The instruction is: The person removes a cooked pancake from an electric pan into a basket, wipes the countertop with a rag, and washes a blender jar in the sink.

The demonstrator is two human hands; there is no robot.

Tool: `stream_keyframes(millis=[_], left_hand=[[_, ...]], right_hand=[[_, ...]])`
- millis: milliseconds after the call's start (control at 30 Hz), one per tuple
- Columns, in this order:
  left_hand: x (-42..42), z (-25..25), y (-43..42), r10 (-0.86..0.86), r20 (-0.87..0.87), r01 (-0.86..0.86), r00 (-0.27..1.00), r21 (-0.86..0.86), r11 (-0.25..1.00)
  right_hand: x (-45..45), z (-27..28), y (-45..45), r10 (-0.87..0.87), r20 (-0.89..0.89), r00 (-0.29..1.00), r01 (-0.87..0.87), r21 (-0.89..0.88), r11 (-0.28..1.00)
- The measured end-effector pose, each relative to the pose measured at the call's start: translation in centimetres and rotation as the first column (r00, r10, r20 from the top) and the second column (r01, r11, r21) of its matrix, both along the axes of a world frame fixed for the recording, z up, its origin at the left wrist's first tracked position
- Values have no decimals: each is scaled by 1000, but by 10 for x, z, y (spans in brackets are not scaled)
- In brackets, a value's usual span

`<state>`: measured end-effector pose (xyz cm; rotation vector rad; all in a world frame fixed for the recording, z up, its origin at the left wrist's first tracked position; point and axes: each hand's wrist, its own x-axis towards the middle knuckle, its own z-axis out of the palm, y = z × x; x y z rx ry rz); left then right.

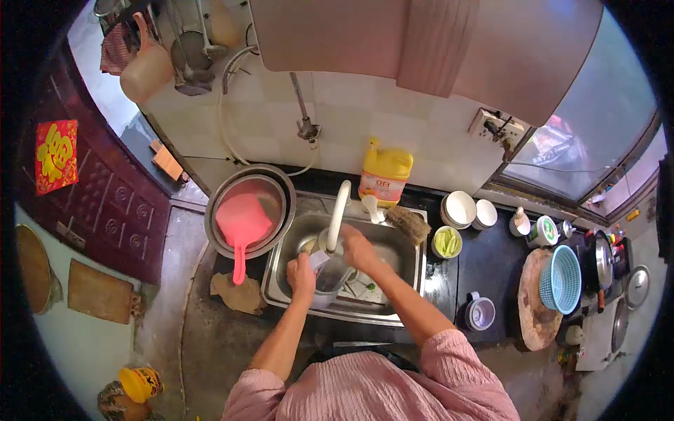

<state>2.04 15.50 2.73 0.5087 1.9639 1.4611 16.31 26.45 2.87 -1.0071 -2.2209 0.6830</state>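
My left hand [302, 278] is closed at the left side of the sink [411, 281], by the rim of a round grey pot [330, 279] standing in it. A flat whitish piece [319, 259] shows at its fingertips; its kind is unclear. My right hand [359, 250] is above the pot, just right of the white faucet spout [339, 214]. Its fingers curl inward and are partly hidden, so what they hold cannot be made out. Bits of green [369, 286] lie in the sink, right of the pot.
Nested metal basins [219, 203] with a pink dipper [242, 221] stand left of the sink. Behind it is a yellow detergent jug [386, 172]. To the right are a bowl of green pieces [447, 242], white bowls [460, 209], a purple cup [480, 313] and a blue basket [560, 281].
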Motion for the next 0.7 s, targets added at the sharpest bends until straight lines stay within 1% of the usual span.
stream_keyframes(millis=[67, 100, 133, 167, 200, 233, 267, 300, 333, 367, 400, 433, 467, 500, 567, 600, 700], left_hand=[[-4, -12, 2, -70, -204, 61, 977, -54, 997], [-4, -14, 1, -127, -380, 91, 916, -111, 990], [-4, -14, 2, -186, -541, 110, 821, -169, 979], [-5, -11, 4, -244, -679, 117, 693, -228, 967], [-5, -10, 6, -189, -553, 95, 812, -193, 977], [-6, -9, 8, -130, -408, 67, 904, -163, 984], [-7, -7, 13, -67, -249, 33, 966, -137, 990], [-4, 15, 12, -103, -247, 61, 964, -172, 983], [0, 39, 9, -140, -244, 89, 960, -207, 974], [2, 55, 8, -178, -239, 118, 955, -243, 963], [0, 55, 11, -175, -258, 109, 950, -250, 962], [-2, 55, 13, -170, -276, 98, 946, -257, 961], [-4, 55, 13, -166, -296, 87, 941, -265, 960], [-3, 54, 12, -195, -380, 95, 904, -266, 959], [2, 53, 9, -235, -538, 105, 810, -262, 959], [1, 56, 6, -229, -503, 98, 833, -274, 957], [-1, 63, 5, -207, -418, 72, 885, -317, 946]], right_hand=[[-5, 13, -22, -87, 16, 996, 80, 268, 960], [-7, 10, -27, -127, 30, 991, 110, 333, 936], [-7, 13, -31, -74, 38, 997, 69, 111, 991], [-6, 23, -37, -20, 32, 999, 24, -117, 993], [-4, 30, -42, 31, 13, 999, -24, -338, 941], [-2, 32, -45, 53, -26, 998, -59, -414, 908], [0, 32, -46, 73, -67, 995, -96, -484, 870], [3, 40, -48, 90, -109, 990, -136, -549, 825], [11, 50, -49, 166, -85, 982, -185, -566, 803], [23, 74, -53, 242, -62, 968, -231, -586, 777], [35, 87, -53, 318, -40, 947, -276, -606, 746], [49, 74, -46, 402, 26, 915, -342, -476, 810], [63, 49, -35, 471, 103, 876, -414, -339, 845], [68, 31, -28, 521, 188, 832, -488, -197, 850], [65, 18, -16, 519, 260, 815, -495, -153, 855], [62, 13, -15, 514, 288, 808, -497, -135, 857], [29, 12, -3, 430, 361, 828, -415, -121, 902]])
